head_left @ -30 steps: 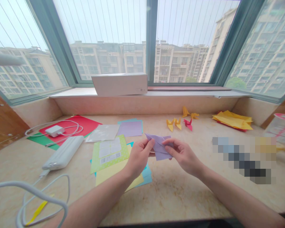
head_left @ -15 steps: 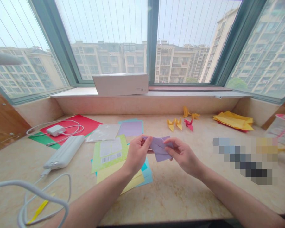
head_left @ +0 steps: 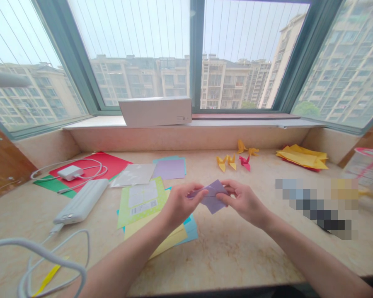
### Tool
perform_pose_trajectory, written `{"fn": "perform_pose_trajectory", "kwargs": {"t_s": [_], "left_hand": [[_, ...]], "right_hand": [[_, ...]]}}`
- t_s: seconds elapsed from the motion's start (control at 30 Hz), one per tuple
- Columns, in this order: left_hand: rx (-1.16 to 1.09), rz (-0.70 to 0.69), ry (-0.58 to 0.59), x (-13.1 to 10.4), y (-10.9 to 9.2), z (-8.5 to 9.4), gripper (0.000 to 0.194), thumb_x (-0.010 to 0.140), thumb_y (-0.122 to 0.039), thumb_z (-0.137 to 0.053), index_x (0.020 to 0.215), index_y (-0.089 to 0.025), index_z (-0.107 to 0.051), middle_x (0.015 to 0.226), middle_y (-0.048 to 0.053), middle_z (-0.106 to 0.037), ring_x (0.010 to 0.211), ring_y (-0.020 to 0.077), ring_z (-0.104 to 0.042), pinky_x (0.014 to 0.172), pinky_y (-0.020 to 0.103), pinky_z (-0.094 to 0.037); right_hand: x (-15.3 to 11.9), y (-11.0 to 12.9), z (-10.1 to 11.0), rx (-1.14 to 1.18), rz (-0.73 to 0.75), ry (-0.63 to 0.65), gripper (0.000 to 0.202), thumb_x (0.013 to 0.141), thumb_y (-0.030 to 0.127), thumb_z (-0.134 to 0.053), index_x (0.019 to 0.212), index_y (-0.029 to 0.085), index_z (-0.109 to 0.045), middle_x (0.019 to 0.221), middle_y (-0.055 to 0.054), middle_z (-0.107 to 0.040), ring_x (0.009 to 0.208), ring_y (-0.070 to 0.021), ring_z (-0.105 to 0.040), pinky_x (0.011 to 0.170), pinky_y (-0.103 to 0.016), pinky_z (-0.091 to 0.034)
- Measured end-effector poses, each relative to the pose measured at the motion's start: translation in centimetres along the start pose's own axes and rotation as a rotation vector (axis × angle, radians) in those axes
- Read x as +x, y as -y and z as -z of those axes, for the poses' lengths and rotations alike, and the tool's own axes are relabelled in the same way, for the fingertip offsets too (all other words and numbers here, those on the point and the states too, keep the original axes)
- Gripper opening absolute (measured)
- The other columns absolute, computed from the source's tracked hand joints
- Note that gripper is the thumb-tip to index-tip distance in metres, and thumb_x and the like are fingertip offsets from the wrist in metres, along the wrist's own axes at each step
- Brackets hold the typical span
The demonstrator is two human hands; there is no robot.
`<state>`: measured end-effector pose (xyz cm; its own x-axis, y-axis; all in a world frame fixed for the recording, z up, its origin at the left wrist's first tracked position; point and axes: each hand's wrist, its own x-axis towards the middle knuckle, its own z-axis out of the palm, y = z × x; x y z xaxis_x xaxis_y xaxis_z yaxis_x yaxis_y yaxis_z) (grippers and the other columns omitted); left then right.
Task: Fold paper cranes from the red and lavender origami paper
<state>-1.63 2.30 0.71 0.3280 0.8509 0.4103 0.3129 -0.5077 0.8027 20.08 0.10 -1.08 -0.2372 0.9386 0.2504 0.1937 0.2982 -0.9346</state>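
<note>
A folded piece of purple origami paper (head_left: 214, 202) is held up above the counter, one corner pointing down. My left hand (head_left: 182, 203) pinches its left side, thumb on the near face. On the right side, my right hand (head_left: 242, 203) grips it between thumb and fingers. Fingers partly cover the folds. Below and left of my left hand lie loose yellow paper sheets (head_left: 139, 225) and a green paper packet (head_left: 124, 207) with a label. Beyond my hands stand small folded yellow cranes (head_left: 221, 163) and a pink crane (head_left: 245, 162).
Purple paper (head_left: 170, 168), a clear sleeve (head_left: 133, 174) and red paper (head_left: 112, 163) lie at left. A power bank (head_left: 81, 203) and white cables (head_left: 40, 250) sit nearer. Yellow sheets (head_left: 304, 156) and a clear container (head_left: 363, 169) are at right. A white box (head_left: 155, 112) rests on the sill.
The purple paper has turned in my hands, so a corner now points up and another down. My left thumb has shifted right across it. The view has moved slightly.
</note>
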Motion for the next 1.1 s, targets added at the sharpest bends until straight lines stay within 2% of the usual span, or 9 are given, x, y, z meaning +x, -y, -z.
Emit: {"fn": "perform_pose_trajectory", "kwargs": {"t_s": [0.2,0.27,0.4,0.57,0.73,0.83,0.97,1.03,1.1], "left_hand": [[-0.148,0.14,0.1,-0.1,-0.3,-0.3,0.032,0.088,-0.043,-0.063,0.078,-0.015,-0.074,0.065,0.005,-0.069,0.056,0.0152,-0.06,0.054,0.024,-0.048],[-0.188,0.14,0.115,0.0,-0.5,-0.2,0.032,0.087,-0.042,-0.064,0.076,-0.014,-0.074,0.067,0.006,-0.07,0.059,0.0158,-0.061,0.055,0.023,-0.047],[-0.103,0.138,0.17,0.1,-0.7,0.1,0.033,0.087,-0.039,-0.063,0.069,-0.013,-0.073,0.066,0.006,-0.07,0.062,0.0168,-0.062,0.054,0.022,-0.043],[-0.094,0.143,0.281,0.0,-0.4,0.2,0.03,0.088,-0.039,-0.061,0.08,-0.013,-0.074,0.072,0.007,-0.072,0.065,0.0176,-0.063,0.056,0.023,-0.044],[-0.088,0.134,0.264,0.1,-0.3,0.1,0.034,0.09,-0.039,-0.058,0.074,-0.012,-0.072,0.067,0.005,-0.067,0.06,0.0149,-0.058,0.051,0.022,-0.039],[-0.124,0.145,0.296,-0.1,-0.9,0.2,0.033,0.092,-0.04,-0.056,0.086,-0.012,-0.073,0.073,0.007,-0.071,0.063,0.0163,-0.063,0.052,0.022,-0.043],[-0.194,0.176,0.417,-0.5,-1.6,0.3,0.037,0.088,-0.039,-0.064,0.117,-0.015,-0.065,0.085,0.01,-0.075,0.07,0.0198,-0.072,0.057,0.025,-0.051],[-0.217,0.208,0.447,-0.6,-1.6,0.2,0.039,0.086,-0.035,-0.067,0.12,-0.016,-0.062,0.083,0.008,-0.075,0.067,0.0196,-0.072,0.055,0.024,-0.052],[-0.259,0.262,0.452,-0.5,-1.3,0.0,0.031,0.087,-0.033,-0.065,0.113,-0.016,-0.063,0.085,0.008,-0.074,0.063,0.0185,-0.072,0.05,0.022,-0.05]], "right_hand": [[-0.2,1.0,0.0,0.014,-0.008,0.051,0.021,0.088,0.035,-0.067,0.101,0.018,-0.07,0.09,-0.006,-0.077,0.072,-0.0178,-0.068,0.061,-0.029,-0.051],[-0.1,1.1,0.0,0.046,-0.031,0.074,0.023,0.087,0.037,-0.068,0.099,0.017,-0.07,0.089,-0.007,-0.077,0.07,-0.0174,-0.067,0.059,-0.028,-0.051],[-0.2,0.9,0.2,0.025,-0.052,0.114,0.023,0.087,0.037,-0.069,0.096,0.017,-0.071,0.084,-0.005,-0.076,0.067,-0.0161,-0.065,0.059,-0.027,-0.05],[-0.3,0.8,0.2,-0.067,-0.037,0.122,0.015,0.086,0.032,-0.068,0.092,0.019,-0.073,0.081,-0.003,-0.075,0.068,-0.0159,-0.065,0.062,-0.027,-0.051],[-0.2,1.0,0.1,-0.049,-0.039,0.119,0.022,0.088,0.033,-0.066,0.104,0.02,-0.074,0.085,-0.004,-0.076,0.07,-0.0172,-0.066,0.061,-0.028,-0.051],[0.0,0.9,0.2,-0.03,-0.026,0.087,0.025,0.09,0.033,-0.064,0.108,0.02,-0.073,0.091,-0.005,-0.077,0.08,-0.0203,-0.069,0.069,-0.032,-0.055],[0.2,0.5,0.7,-0.053,0.008,0.047,0.026,0.09,0.031,-0.064,0.112,0.021,-0.071,0.1,-0.006,-0.076,0.09,-0.0227,-0.071,0.079,-0.037,-0.056],[0.2,0.3,1.0,-0.049,0.009,0.032,0.029,0.09,0.031,-0.065,0.117,0.021,-0.068,0.102,-0.006,-0.076,0.091,-0.0225,-0.071,0.08,-0.036,-0.056],[0.3,0.3,1.1,-0.023,-0.001,0.022,0.032,0.09,0.034,-0.065,0.119,0.021,-0.067,0.102,-0.007,-0.076,0.089,-0.0218,-0.071,0.078,-0.034,-0.056]]}}
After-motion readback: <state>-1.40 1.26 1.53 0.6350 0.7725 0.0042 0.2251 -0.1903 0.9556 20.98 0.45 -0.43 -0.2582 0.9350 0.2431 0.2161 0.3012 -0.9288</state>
